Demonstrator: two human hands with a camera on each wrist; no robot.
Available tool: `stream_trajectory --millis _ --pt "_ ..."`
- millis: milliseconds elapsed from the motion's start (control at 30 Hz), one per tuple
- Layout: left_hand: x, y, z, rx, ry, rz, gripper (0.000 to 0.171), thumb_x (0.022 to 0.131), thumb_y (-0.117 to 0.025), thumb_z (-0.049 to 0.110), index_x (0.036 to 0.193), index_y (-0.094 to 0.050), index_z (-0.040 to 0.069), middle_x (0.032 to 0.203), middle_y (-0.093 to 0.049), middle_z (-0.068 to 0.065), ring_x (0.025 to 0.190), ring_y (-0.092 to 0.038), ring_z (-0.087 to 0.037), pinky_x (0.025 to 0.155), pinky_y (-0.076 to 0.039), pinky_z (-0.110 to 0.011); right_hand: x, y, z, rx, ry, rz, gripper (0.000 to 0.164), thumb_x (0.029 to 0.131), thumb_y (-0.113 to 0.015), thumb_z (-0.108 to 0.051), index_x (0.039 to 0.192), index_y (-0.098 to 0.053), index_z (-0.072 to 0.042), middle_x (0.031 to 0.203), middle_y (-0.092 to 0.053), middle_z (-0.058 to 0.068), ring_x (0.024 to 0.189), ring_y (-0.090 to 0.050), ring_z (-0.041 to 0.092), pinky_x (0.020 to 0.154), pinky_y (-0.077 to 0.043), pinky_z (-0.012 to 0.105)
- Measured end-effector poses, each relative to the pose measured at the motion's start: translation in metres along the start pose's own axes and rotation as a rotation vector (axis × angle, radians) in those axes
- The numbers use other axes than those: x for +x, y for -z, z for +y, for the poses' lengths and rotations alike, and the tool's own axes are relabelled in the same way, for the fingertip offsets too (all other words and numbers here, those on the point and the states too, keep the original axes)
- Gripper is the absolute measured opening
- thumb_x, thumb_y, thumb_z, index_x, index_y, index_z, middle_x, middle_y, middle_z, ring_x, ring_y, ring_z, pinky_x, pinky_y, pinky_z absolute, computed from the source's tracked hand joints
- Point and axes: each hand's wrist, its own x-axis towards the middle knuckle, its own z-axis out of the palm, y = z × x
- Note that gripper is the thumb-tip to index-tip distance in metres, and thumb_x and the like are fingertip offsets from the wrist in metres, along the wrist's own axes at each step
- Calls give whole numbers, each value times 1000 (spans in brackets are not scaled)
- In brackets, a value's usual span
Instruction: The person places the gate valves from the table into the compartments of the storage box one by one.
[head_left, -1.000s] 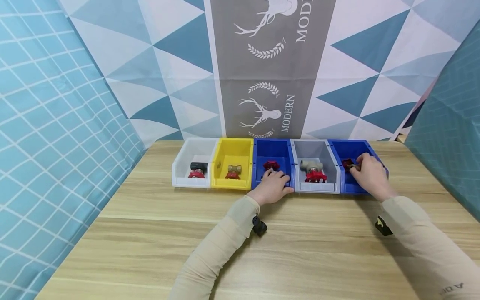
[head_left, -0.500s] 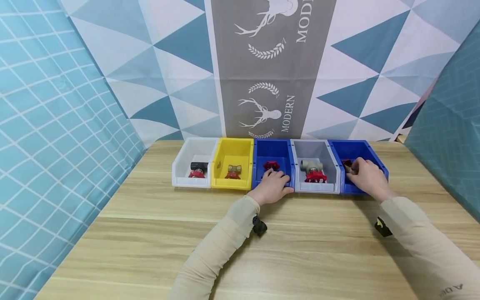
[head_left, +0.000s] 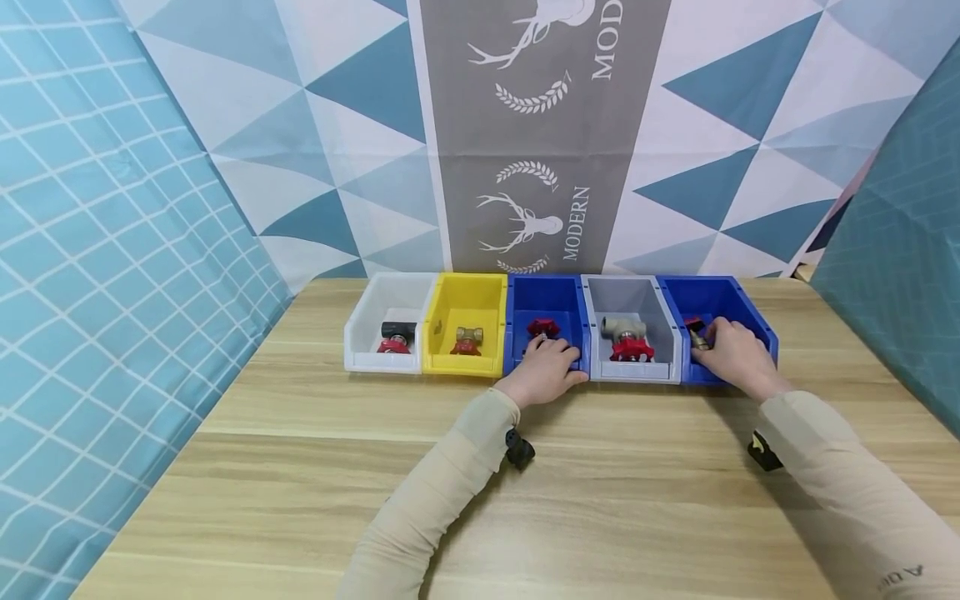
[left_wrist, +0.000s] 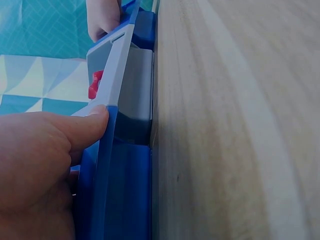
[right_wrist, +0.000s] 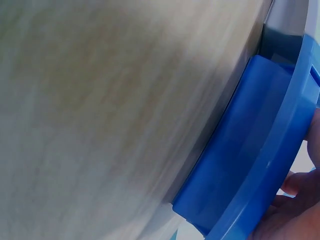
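Observation:
Inside the rightmost blue bin (head_left: 759,327), my right hand (head_left: 738,358) pinches the brass body of a valve (head_left: 699,340) with a red handwheel. My left hand (head_left: 543,372) lies over the front of the middle blue bin (head_left: 545,293). Its thumb (left_wrist: 95,122) rests on the rim beside the grey bin, while its other fingers reach inside. A valve with a red handwheel (head_left: 543,327) lies at those fingertips; its lower part and the finger grip are hidden. In the right wrist view, my right fingers (right_wrist: 295,215) show only partly behind the blue bin wall.
A white bin (head_left: 360,333) with a black-bodied valve, a yellow bin (head_left: 468,296) with a brass valve and a grey bin (head_left: 637,292) with a beige-bodied valve complete the row. They stand on a wooden table (head_left: 637,500) before a patterned cloth (head_left: 375,125).
My right hand has shifted slightly down in the rightmost bin, and the valve there has turned so more of its brass body shows. My left hand has stayed in place.

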Motion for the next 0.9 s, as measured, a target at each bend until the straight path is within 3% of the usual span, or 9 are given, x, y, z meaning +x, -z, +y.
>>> stream_trajectory --millis 300,500,600,700,800,900 --pt "0 0 -2 -9 -7 -16 48 86 -37 47 120 -46 16 120 -45 0 113 -37 -17 101 -13 -42 -2 -1 -2 -3 2 -10 44 79 -56 -29 98 -46 9 90 -46 25 78 -46 35 63 -40 48" --pt "-4 1 -10 -76 -30 -21 43 85 -41 44 114 -51 13 114 -50 0 110 -40 -12 102 -15 -40 -13 -6 -8 6 55 86 39 80 -53 -26 97 -49 9 89 -49 25 80 -48 37 64 -39 49" --pt "-8 12 -12 -152 -54 25 35 86 -43 41 104 -54 13 104 -51 1 98 -46 -11 95 -30 -32 -21 1 -11 18 89 170 31 81 -52 -18 96 -50 9 91 -49 26 82 -48 39 66 -38 51" --pt "-16 29 -15 -217 -84 103 24 85 -46 38 91 -55 15 90 -51 4 81 -47 -9 77 -41 -22 -29 15 -12 55 128 250 22 82 -51 -15 89 -52 6 82 -51 23 71 -49 34 58 -40 44" --pt "-28 48 -22 -229 -96 187 21 85 -47 37 78 -52 18 75 -48 6 67 -45 -8 60 -39 -18 -42 30 -8 69 150 338 24 84 -50 -22 73 -52 -1 63 -49 13 53 -44 24 45 -34 32" --pt "-47 64 -36 -220 -60 255 25 85 -46 37 68 -48 19 61 -45 6 56 -43 -8 50 -35 -19 -55 42 1 43 186 462 31 85 -50 -28 59 -46 -9 48 -40 3 42 -34 16 40 -23 27"
